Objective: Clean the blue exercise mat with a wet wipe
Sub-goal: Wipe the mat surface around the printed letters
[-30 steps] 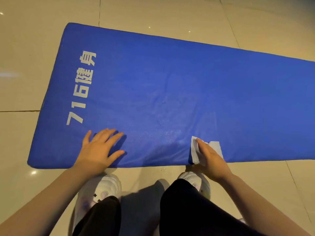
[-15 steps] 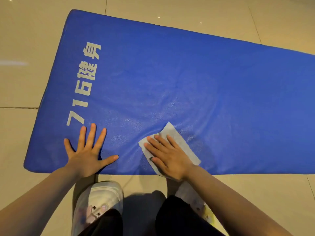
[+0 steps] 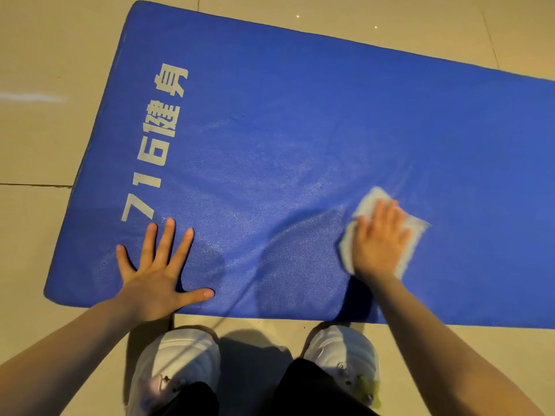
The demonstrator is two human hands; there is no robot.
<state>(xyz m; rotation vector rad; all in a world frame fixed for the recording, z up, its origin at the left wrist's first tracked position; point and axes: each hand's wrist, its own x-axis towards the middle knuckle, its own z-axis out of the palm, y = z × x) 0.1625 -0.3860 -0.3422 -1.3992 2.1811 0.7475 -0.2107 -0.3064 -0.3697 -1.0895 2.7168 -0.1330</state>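
Mat (image 3: pixel 300 130): flat on tile floor (image 3: pixel 36 139), soft foam, wrinkles under push.
Left hand (image 3: pixel 156 274): fingers spread, pressing near edge as anchor.
Right hand (image 3: pixel 380 238): flat on wet wipe (image 3: pixel 369 202); wipe thin, limp. Press with palm, do not pinch.

This looks like a gym or fitness studio floor. A long blue padded foam exercise mat (image 3: pixel 300 130) lies flat on a floor of large glossy beige tiles (image 3: pixel 39 139) with thin dark grout lines, which mirror small ceiling lights as bright specks. Worn pale lettering printed across the mat's end (image 3: pixel 156 145) reads "716" followed by Chinese characters for fitness. A pair of white chunky sports shoes (image 3: pixel 180 364) stands on the tiles at the mat's near edge.
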